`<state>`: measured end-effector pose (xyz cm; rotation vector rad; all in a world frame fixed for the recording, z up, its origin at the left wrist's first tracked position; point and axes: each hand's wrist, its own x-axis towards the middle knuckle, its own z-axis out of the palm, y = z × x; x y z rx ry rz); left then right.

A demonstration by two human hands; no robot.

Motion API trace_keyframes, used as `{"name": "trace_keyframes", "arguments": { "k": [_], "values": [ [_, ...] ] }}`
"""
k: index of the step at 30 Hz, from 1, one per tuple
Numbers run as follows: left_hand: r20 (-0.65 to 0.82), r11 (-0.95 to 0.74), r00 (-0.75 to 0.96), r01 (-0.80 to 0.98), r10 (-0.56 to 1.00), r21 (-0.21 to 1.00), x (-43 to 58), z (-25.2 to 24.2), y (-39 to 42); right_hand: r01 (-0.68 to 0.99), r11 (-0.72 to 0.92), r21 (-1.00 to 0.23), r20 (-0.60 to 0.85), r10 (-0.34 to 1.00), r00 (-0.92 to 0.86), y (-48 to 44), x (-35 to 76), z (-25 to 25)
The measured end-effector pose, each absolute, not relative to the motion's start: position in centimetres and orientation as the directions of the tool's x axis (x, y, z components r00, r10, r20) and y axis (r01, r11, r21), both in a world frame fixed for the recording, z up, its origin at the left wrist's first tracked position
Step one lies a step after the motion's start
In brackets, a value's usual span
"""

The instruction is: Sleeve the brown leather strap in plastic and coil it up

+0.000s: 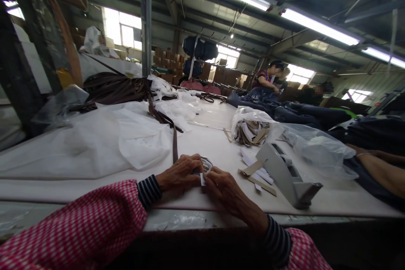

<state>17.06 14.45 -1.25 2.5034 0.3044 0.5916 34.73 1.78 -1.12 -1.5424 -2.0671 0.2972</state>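
Near the table's front edge, my left hand (183,171) and my right hand (226,187) meet with fingers closed around a small coiled bundle (206,163), pale grey and looped. A small white strip (203,179) hangs between the fingertips. Both hands grip the bundle from its two sides, and its lower part is hidden by the fingers. To the right of my right hand lie loose white and tan strips (257,173), beside a grey tape dispenser (287,175).
On the white table (126,187) are white sheeting (95,143), dark brown straps (117,88) and a clear bag of tan strips (253,128). Dark blue fabric (284,112) lies at the right. A person's arm (382,168) rests at the right edge; another person (267,78) is farther back.
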Motion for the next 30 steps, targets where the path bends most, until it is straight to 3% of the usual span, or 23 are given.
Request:
{"name": "trace_keyframes", "arguments": {
  "k": [9,17,21,25,27,30],
  "values": [
    [0.332,-0.872,0.898,0.103,0.288,0.478,16.5,-0.9,14.2,0.728,0.348,-0.591,0.371,0.919,-0.138,3.7,35.7,-2.0],
    [0.386,-0.947,0.889,0.134,0.245,0.293,16.8,-3.1,14.0,0.776,0.326,-0.541,0.399,0.911,-0.105,2.5,35.0,-1.7],
    [0.429,-0.937,0.856,0.159,0.288,0.312,17.1,-4.6,15.4,0.797,0.3,-0.524,0.47,0.882,-0.024,-0.6,37.4,1.0],
    [0.439,-0.849,0.805,0.144,0.4,0.509,17.2,-4.0,15.9,0.85,0.073,-0.522,0.562,0.779,0.279,-5.8,45.3,5.5],
    [0.407,-0.785,0.789,0.149,0.461,0.601,17.4,-3.4,15.5,0.768,-0.176,-0.615,0.467,0.703,0.536,-8.3,50.0,7.4],
    [0.398,-0.774,0.794,0.141,0.461,0.617,17.8,-3.1,15.0,0.641,-0.351,-0.682,0.281,0.683,0.674,-11.0,54.9,8.7]
  ]
}}
